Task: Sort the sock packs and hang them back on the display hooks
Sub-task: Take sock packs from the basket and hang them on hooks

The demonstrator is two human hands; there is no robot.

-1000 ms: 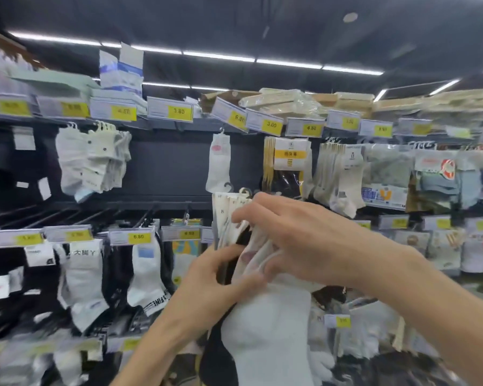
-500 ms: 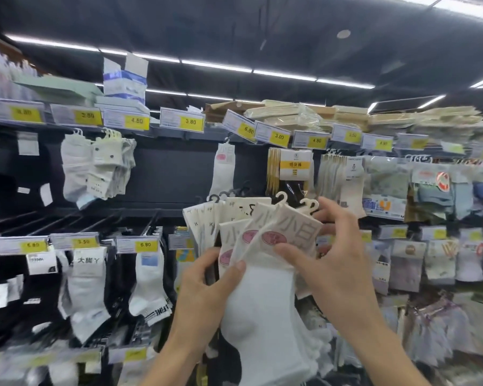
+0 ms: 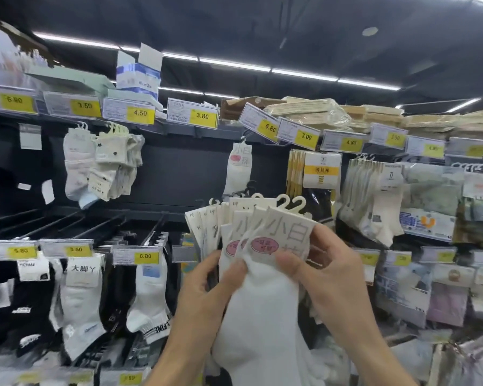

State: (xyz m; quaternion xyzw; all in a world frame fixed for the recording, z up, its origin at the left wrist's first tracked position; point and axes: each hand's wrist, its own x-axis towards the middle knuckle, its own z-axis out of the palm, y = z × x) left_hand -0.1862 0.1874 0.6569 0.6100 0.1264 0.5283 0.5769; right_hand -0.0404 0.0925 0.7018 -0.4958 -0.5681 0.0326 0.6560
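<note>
Packs are now fanned, clamped between left grip and right grip; labels above are exposed for sorting.

Sock packs between both hands — display hooks behind, left.

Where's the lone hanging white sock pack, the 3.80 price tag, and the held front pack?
hanging sock pack (image 3: 236,176), head view, white sock body.
3.80 price tag (image 3: 202,116), head view, yellow patch.
held sock pack (image 3: 287,232), head view, printed card.
</note>
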